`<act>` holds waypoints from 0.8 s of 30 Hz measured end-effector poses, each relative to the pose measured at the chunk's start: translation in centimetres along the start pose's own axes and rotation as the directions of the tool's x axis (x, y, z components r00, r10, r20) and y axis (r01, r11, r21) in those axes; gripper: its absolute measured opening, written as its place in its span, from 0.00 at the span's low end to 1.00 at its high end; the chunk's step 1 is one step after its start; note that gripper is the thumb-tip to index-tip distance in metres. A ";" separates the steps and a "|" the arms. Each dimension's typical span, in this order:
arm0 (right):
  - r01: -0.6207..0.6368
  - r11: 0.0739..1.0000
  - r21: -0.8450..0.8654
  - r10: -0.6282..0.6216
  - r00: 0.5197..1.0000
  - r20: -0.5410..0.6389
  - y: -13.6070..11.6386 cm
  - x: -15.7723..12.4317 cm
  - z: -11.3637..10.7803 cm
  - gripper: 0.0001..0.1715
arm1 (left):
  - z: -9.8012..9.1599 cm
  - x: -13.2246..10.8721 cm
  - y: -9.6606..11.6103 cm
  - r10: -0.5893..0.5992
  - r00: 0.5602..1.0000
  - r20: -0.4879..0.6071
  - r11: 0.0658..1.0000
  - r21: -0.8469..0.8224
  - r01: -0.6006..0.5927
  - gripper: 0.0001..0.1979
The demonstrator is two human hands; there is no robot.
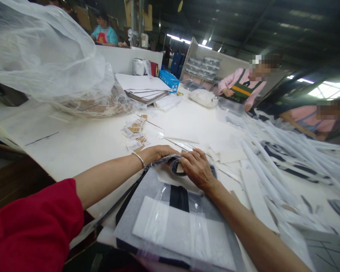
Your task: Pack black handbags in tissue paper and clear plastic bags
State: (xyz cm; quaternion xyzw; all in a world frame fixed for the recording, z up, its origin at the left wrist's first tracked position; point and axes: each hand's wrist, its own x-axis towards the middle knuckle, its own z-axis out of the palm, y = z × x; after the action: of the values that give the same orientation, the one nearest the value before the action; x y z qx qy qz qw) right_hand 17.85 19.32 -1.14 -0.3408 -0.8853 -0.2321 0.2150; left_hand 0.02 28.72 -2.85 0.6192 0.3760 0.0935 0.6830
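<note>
Close in front of me lies a grey felt-like piece [127,223] with black edging. A white sheet [184,230] under clear plastic covers part of it, below a short black band [179,198]. At its far end is a dark grey rolled strip [174,166], its material not clear, with a small pale tag [180,168] against it. My left hand [164,152] is closed on the strip's left side, fingertips partly hidden. From the right, my right hand [197,168] wraps its curled fingers over the roll and touches the tag.
Small brown and white tags [136,132] lie scattered ahead. A big translucent plastic bag [45,53] bulks at left. Stacked sheets [144,85] and a blue box [169,80] stand farther back. Long white plastic-wrapped strips [260,173] spread right. Co-workers [240,85] work across the table.
</note>
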 end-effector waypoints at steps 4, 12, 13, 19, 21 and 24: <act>-0.011 1.000 0.010 0.011 1.000 -0.016 0.0 -0.2 0.1 0.14 | 0.0 1.0 -0.1 0.031 0.998 -0.061 0.991 0.132 -0.022 0.07; 0.009 0.998 0.063 -0.008 1.000 -0.004 0.0 -0.5 -0.1 0.12 | -0.1 1.4 -0.2 0.184 0.965 -0.186 0.871 0.486 -0.072 0.11; 0.012 0.996 0.085 -0.011 1.000 -0.006 0.0 -0.5 -0.1 0.11 | -0.1 1.2 -0.1 0.201 0.959 -0.197 0.854 0.516 -0.073 0.11; -0.009 0.972 0.234 0.009 1.000 0.002 0.6 -0.4 -0.1 0.16 | 0.4 0.3 0.7 0.265 0.925 -0.273 0.774 0.633 -0.035 0.11; -0.013 0.968 0.252 0.011 1.000 0.007 0.7 -0.3 -0.3 0.16 | 0.6 0.2 0.8 0.282 0.916 -0.285 0.745 0.666 -0.022 0.10; -0.055 0.967 0.250 0.049 0.998 0.034 0.7 0.1 -0.8 0.15 | 1.2 0.0 0.9 0.312 0.899 -0.307 0.704 0.710 -0.003 0.09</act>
State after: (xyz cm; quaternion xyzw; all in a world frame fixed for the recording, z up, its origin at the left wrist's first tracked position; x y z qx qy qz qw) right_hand 18.43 19.36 -0.26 -0.3371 -0.9012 -0.1077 0.2503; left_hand 1.07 28.02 -2.12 0.8263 0.4604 0.1313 0.2966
